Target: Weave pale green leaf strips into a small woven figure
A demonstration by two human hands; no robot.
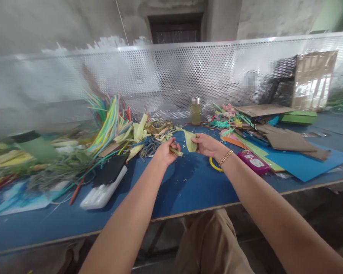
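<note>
My left hand point(165, 153) is closed on a narrow pale-green strip point(177, 152) that looks like corn husk; its end pokes out below the fingers. Beside it, the thumb and fingers of my right hand point(208, 145) pinch a wider piece of corn husk point(190, 141). Both hands are held close together above the blue tabletop point(185, 190), a small gap between them. Just beyond my left hand lies a heap of pale husks point(139, 129) with blue strands. A yellow ring point(213, 164), perhaps a tape roll, sits below my right wrist.
To the left are a black phone point(110, 170) on a white case point(104, 194), colourful pipe cleaners point(108, 121) and a blurred green tumbler point(35, 146). A glass bottle point(195, 111) stands at the back. Rightward lie a purple case point(253, 163), cardboard point(288, 140) and blue paper point(308, 165).
</note>
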